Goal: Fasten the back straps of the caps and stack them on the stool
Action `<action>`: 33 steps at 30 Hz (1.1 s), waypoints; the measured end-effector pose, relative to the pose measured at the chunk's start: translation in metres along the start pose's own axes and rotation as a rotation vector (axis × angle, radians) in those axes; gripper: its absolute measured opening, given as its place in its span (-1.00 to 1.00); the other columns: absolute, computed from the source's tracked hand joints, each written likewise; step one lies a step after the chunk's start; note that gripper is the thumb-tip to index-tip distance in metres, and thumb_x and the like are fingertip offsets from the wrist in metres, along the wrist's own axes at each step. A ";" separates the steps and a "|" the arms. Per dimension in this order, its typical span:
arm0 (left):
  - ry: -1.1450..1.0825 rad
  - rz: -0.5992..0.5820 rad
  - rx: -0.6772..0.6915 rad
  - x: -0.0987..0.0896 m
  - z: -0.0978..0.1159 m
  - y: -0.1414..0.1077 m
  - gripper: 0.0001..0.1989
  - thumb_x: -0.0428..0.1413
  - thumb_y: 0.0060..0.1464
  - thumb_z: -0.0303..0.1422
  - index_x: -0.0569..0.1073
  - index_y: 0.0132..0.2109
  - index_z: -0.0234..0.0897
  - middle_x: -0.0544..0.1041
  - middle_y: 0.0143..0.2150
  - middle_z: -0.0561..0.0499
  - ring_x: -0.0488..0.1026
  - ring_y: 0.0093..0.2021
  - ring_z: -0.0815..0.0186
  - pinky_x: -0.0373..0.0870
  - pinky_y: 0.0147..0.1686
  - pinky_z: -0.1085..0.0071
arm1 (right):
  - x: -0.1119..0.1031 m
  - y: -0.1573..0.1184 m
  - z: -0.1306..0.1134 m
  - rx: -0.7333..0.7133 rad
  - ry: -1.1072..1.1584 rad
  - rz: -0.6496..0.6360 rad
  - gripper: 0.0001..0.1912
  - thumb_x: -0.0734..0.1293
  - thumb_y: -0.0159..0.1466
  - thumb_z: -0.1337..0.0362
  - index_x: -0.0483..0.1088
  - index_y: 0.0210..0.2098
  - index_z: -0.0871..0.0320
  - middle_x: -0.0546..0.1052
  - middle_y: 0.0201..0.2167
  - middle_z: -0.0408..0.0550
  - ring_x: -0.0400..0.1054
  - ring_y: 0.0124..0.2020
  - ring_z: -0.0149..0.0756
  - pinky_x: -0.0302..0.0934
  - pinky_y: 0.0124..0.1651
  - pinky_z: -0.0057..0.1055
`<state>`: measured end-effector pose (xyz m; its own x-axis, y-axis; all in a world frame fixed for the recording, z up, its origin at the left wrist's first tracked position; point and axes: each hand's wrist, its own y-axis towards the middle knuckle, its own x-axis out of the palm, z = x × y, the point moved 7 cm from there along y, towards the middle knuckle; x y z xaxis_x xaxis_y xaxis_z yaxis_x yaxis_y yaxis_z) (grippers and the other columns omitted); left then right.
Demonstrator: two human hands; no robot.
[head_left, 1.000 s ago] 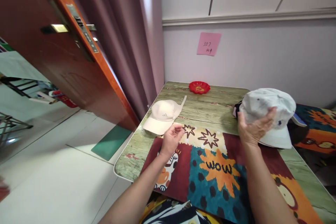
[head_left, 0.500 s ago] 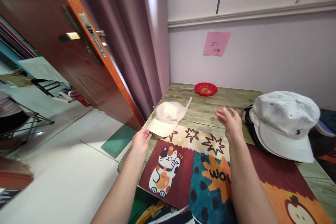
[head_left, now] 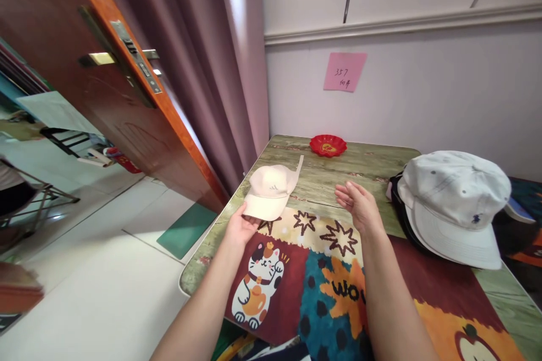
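A cream cap with a small dark logo lies at the left of the wood-patterned table, its brim toward me and its strap sticking out at the back right. My left hand pinches the brim's front left edge, thumb on top and fingers beneath. Right of the cap, my right hand hovers over the table with nothing in it, fingers extended and palm turned left. Farther right sits a stack of caps with a white one on top and a black one underneath.
A red scalloped dish stands at the table's back. The colourful mat covers the near part. A pink note is on the wall. At the left are a curtain and an open door.
My left hand has shifted right, its fingers now under the cap's brim, and the brim has turned slightly. My right hand has moved a little left. The view has shifted slightly.
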<state>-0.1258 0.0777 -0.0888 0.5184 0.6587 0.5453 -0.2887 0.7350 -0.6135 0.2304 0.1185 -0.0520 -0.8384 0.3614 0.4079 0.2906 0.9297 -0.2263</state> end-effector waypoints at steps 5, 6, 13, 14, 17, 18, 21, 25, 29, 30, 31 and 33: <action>-0.008 -0.018 0.009 0.029 -0.011 -0.009 -0.68 0.17 0.04 -0.64 0.49 -0.05 -0.28 0.64 -0.20 -0.09 0.60 -0.27 0.29 0.56 -0.26 0.43 | 0.026 -0.004 0.037 0.104 -0.017 -0.126 -0.66 0.53 0.17 0.13 0.46 -0.16 0.16 0.66 -0.26 0.04 0.61 -0.31 -0.25 0.53 -0.32 -0.43; -0.009 -0.049 0.008 0.036 -0.012 -0.013 -0.67 0.17 0.03 -0.65 0.49 -0.05 -0.28 0.65 -0.19 -0.09 0.60 -0.26 0.29 0.56 -0.26 0.43 | 0.032 -0.007 0.044 0.136 -0.027 -0.145 -0.66 0.53 0.18 0.10 0.46 -0.17 0.16 0.66 -0.27 0.05 0.61 -0.30 -0.23 0.53 -0.32 -0.43; 0.110 -0.444 -0.013 0.076 -0.040 -0.057 -0.46 0.27 -0.07 -0.57 0.47 0.11 -0.30 0.64 -0.02 -0.16 0.59 -0.05 0.17 0.57 -0.09 0.33 | 0.070 -0.024 0.047 0.323 0.249 -0.391 -0.50 0.33 0.30 -0.17 0.46 -0.10 0.16 0.66 -0.16 0.07 0.60 -0.14 -0.20 0.51 -0.13 -0.31; 0.145 -0.502 -0.025 0.077 -0.046 -0.063 -0.42 0.30 -0.10 -0.56 0.47 0.13 -0.30 0.64 -0.01 -0.16 0.59 -0.01 0.13 0.56 -0.03 0.28 | 0.071 -0.023 0.042 0.305 0.296 -0.412 -0.50 0.32 0.30 -0.17 0.47 -0.10 0.15 0.66 -0.16 0.04 0.60 -0.14 -0.20 0.51 -0.12 -0.30; 0.285 -0.659 -0.072 0.074 -0.059 -0.075 -0.33 0.38 -0.20 -0.50 0.48 0.13 -0.28 0.65 -0.03 -0.18 0.57 0.05 0.00 0.51 0.08 0.13 | 0.059 -0.014 0.027 0.171 0.345 -0.332 -0.67 0.39 0.26 0.00 0.51 -0.11 0.08 0.68 -0.21 -0.08 0.58 -0.12 -0.19 0.51 -0.10 -0.28; 0.332 -0.706 -0.094 0.072 -0.061 -0.077 -0.33 0.41 -0.23 -0.46 0.49 0.11 -0.28 0.65 -0.04 -0.19 0.56 0.07 -0.04 0.49 0.09 0.11 | 0.053 -0.011 0.024 0.129 0.343 -0.290 -0.72 0.41 0.23 0.08 0.52 -0.13 0.06 0.69 -0.24 -0.12 0.58 -0.11 -0.18 0.51 -0.09 -0.26; 0.422 -0.824 -0.185 0.071 -0.061 -0.078 -0.35 0.47 -0.28 -0.16 0.55 -0.01 -0.31 0.65 -0.08 -0.25 0.53 0.11 -0.13 0.47 0.09 0.07 | 0.039 -0.005 0.018 0.074 0.322 -0.224 -0.77 0.43 0.13 0.19 0.54 -0.20 0.06 0.68 -0.34 -0.14 0.58 -0.14 -0.13 0.50 -0.06 -0.20; 0.466 -0.836 -0.200 0.088 -0.047 -0.070 -0.26 0.20 -0.13 0.29 0.59 -0.10 -0.29 0.65 -0.13 -0.28 0.50 0.14 -0.16 0.46 0.06 0.03 | 0.036 -0.012 0.008 0.017 0.235 -0.271 -0.69 0.46 0.08 0.05 0.54 -0.25 0.08 0.69 -0.33 -0.07 0.57 -0.08 -0.02 0.47 -0.01 -0.11; 0.509 -0.804 -0.097 0.114 -0.027 -0.062 -0.40 0.19 0.04 0.15 0.59 -0.10 -0.34 0.66 -0.19 -0.25 0.53 0.10 -0.14 0.44 0.07 0.04 | 0.048 -0.029 -0.003 0.014 0.147 -0.416 -0.57 0.49 0.07 -0.05 0.53 -0.21 0.11 0.68 -0.26 0.02 0.56 -0.05 0.04 0.46 0.00 -0.08; 0.512 -0.806 -0.093 0.120 -0.024 -0.062 -0.46 0.22 0.05 0.07 0.59 -0.11 -0.36 0.67 -0.21 -0.24 0.55 0.07 -0.13 0.44 0.06 0.05 | 0.049 -0.033 -0.006 0.005 0.142 -0.430 -0.57 0.51 0.05 -0.03 0.53 -0.20 0.11 0.68 -0.26 0.03 0.56 -0.05 0.05 0.46 -0.01 -0.08; 0.511 -0.814 -0.096 0.125 -0.021 -0.063 -0.53 0.26 0.04 -0.01 0.60 -0.13 -0.37 0.67 -0.23 -0.23 0.57 0.04 -0.11 0.45 0.05 0.07 | 0.049 -0.035 -0.010 -0.008 0.144 -0.428 -0.58 0.53 0.01 0.01 0.53 -0.22 0.10 0.68 -0.26 0.03 0.56 -0.06 0.05 0.46 -0.03 -0.08; 0.516 -0.838 -0.104 0.133 -0.015 -0.065 -0.63 0.31 0.01 -0.15 0.60 -0.17 -0.38 0.66 -0.26 -0.22 0.61 -0.07 -0.05 0.47 -0.01 0.13 | 0.045 -0.038 -0.015 -0.025 0.150 -0.407 -0.60 0.57 -0.07 0.10 0.52 -0.26 0.09 0.68 -0.30 0.01 0.57 -0.09 0.06 0.47 -0.07 -0.08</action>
<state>-0.0259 0.1149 0.0146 0.8174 -0.2366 0.5253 0.3907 0.8977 -0.2036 0.1882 0.1008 -0.0116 -0.8115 -0.0309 0.5836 -0.0378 0.9993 0.0003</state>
